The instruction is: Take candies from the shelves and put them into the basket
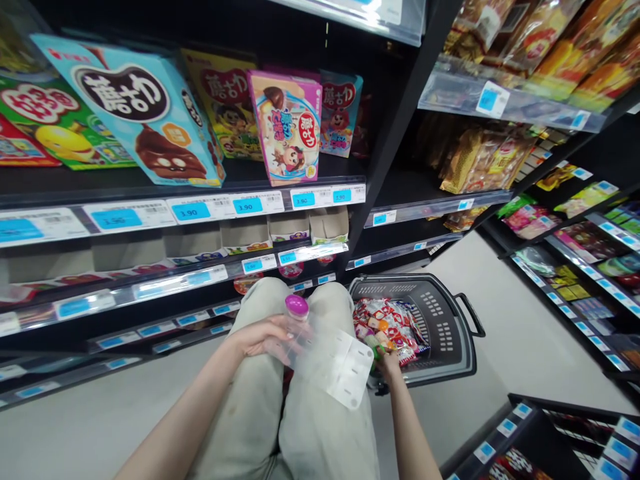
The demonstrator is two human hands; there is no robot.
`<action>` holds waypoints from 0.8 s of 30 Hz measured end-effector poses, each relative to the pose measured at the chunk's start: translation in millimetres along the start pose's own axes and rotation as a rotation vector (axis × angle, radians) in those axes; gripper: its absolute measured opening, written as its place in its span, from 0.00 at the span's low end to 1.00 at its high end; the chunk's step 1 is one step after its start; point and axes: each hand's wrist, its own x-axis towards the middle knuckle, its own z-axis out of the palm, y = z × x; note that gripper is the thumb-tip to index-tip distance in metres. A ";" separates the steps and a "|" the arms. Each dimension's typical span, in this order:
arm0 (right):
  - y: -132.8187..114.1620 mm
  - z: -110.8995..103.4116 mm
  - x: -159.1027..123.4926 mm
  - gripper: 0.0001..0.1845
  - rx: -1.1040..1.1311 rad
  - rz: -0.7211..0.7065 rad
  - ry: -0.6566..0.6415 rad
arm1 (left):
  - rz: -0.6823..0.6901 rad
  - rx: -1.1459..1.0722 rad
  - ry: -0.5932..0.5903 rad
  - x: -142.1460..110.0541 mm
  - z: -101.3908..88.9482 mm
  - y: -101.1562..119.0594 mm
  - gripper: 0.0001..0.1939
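Over my lap, my left hand (pixel 265 337) is closed on a clear plastic container with a round purple lid (pixel 297 305). A see-through plastic sheet with slots (pixel 350 370) extends from it to the right across my knees; I cannot tell whether the two are joined. My right hand (pixel 388 364) reaches down into a dark grey shopping basket (pixel 453 360) on the floor beside my right knee. Its fingers are closed around a small green item (pixel 376 348), partly hidden. Under and around that hand lie red and white snack packets (pixel 395 323).
Ahead, a black shelf carries a blue snack box (pixel 135 113), a pink one (pixel 287 127) and others. Price-tag rails (pixel 225 207) run along the edges. Bagged goods (pixel 493 160) fill shelves at right. Grey aisle floor (pixel 493 293) extends past the basket; a low rack (pixel 530 440) stands lower right.
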 end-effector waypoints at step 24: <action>-201.5 71.6 -248.9 0.19 -0.705 -1.280 -0.207 | 0.011 -0.035 0.286 1.4 -1.9 -11.5 0.13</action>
